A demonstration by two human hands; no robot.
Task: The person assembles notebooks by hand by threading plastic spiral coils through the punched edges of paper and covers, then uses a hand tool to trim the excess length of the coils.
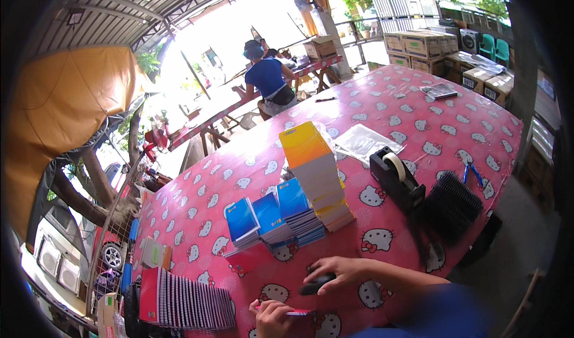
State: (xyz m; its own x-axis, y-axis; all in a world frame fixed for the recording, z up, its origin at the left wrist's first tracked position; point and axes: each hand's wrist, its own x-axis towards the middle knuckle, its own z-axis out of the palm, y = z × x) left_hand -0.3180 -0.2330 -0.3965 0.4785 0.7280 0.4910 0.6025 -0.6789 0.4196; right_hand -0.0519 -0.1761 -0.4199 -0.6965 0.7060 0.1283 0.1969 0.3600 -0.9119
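Note:
My left hand (pixel 272 319) is closed on a thin red notebook (pixel 301 312), seen nearly edge-on at the table's near side. Just to its right and farther away, my right hand (pixel 336 272) has its fingers curled over a dark rounded object (pixel 317 285); its kind is not clear. Beyond the hands stand three short stacks of blue notebooks (pixel 267 211) and a tall stack with a yellow-orange cover (pixel 304 142). A red notebook (pixel 248 258) lies flat before the blue stacks. At left, a long row of red spiral notebooks (pixel 185 299) stands with coils showing.
A black tape dispenser (pixel 396 179), a heap of black binding coils (pixel 452 203) and blue-handled pliers (pixel 473 173) lie right on the pink patterned table (pixel 365 105). Clear plastic sleeves (pixel 368 144) lie behind the yellow stack. A person in blue (pixel 269 78) sits at another table beyond.

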